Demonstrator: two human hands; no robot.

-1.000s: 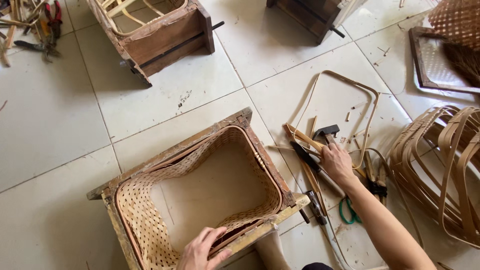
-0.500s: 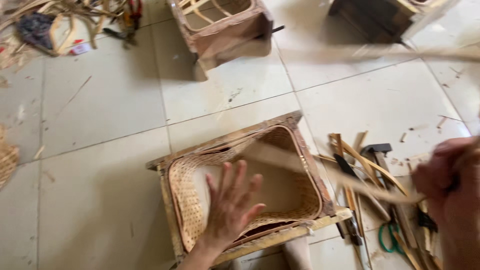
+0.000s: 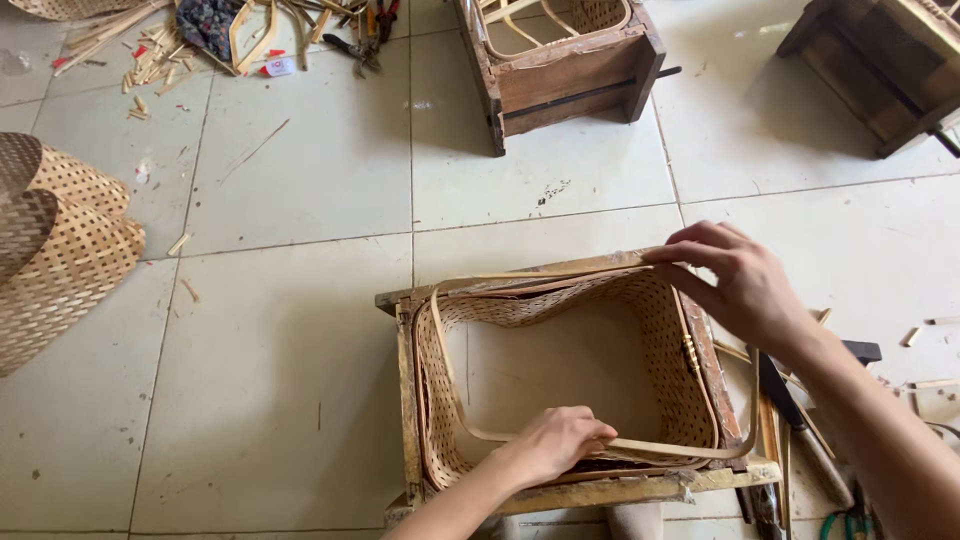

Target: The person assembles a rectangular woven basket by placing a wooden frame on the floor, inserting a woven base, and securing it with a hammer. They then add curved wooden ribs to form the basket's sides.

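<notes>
At five o'clock, the left hand (image 3: 553, 443) and right hand (image 3: 735, 283) each pinch the bamboo rim strip (image 3: 437, 340) inside the woven basket (image 3: 670, 350) within its wooden mould frame (image 3: 405, 385); bent harder, the strip may snap.

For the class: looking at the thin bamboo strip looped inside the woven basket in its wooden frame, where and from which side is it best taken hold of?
Probably from above, at two opposite edges. The bamboo strip runs as a thin, flexible hoop along the woven basket rim inside the wooden frame. The left hand presses the near run; the right hand pinches the far corner.
</notes>
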